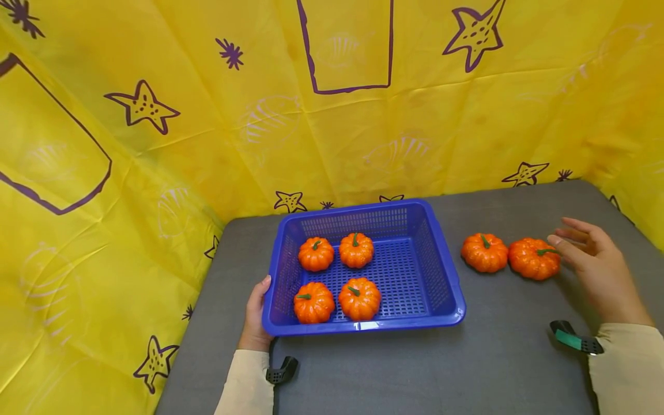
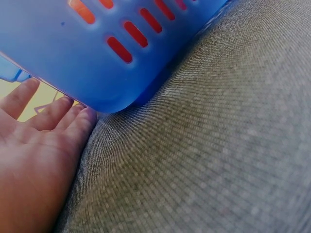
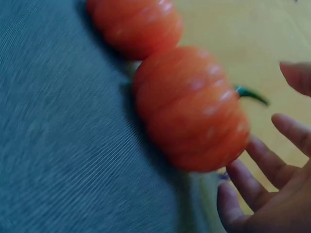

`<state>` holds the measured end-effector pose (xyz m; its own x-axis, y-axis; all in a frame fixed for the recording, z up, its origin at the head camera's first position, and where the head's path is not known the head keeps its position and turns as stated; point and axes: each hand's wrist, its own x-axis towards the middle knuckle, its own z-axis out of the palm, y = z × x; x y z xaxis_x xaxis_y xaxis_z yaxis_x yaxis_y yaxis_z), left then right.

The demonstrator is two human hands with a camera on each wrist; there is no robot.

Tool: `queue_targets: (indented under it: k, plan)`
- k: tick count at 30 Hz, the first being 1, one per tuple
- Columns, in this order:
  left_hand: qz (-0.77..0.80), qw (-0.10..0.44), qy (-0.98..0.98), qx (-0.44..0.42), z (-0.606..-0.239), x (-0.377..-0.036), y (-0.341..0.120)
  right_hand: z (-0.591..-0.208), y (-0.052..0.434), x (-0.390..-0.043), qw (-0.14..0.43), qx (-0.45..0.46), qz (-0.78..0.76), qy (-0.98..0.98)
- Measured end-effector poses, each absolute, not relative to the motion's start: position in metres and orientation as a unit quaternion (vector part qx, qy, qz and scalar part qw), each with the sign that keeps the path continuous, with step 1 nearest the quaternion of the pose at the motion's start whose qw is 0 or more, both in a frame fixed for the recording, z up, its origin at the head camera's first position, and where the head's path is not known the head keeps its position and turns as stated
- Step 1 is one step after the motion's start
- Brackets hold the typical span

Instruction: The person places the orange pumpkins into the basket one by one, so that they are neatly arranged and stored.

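Note:
A blue slotted basket (image 1: 438, 271) stands on the grey table and holds several small orange pumpkins (image 1: 336, 276). My left hand (image 1: 256, 317) rests against the basket's near-left corner (image 2: 104, 94), thumb at the rim and straight fingers (image 2: 53, 114) under the wall. Two more pumpkins lie side by side on the table to the right. My right hand (image 1: 593, 265) is spread open just right of the nearer one (image 1: 534, 259), fingers (image 3: 252, 177) close to its side (image 3: 189, 109) without gripping it. The other pumpkin (image 1: 485, 252) sits just left of it (image 3: 133, 24).
Yellow cloth with purple stars (image 1: 145, 106) walls the table at the back and left. Bare grey tabletop (image 1: 415, 369) lies in front of the basket. Black clips sit at the near edge by each sleeve (image 1: 282, 370), (image 1: 574, 339).

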<state>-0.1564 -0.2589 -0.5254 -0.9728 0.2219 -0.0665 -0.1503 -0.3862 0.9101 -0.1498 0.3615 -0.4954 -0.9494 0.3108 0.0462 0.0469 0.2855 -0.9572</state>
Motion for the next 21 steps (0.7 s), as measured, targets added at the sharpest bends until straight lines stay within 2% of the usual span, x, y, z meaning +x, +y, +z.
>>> queue_targets:
  k: [13, 21]
  plan:
    - [0.832, 0.106, 0.545, 0.010, -0.525, -0.156, -0.259, -0.519, 0.366, -0.155, 0.038, -0.033, 0.531, -0.846]
    - [0.831, 0.108, 0.545, 0.020, -0.526, -0.157, -0.259, -0.524, 0.369, -0.156, 0.033, -0.002, 0.558, -0.829]
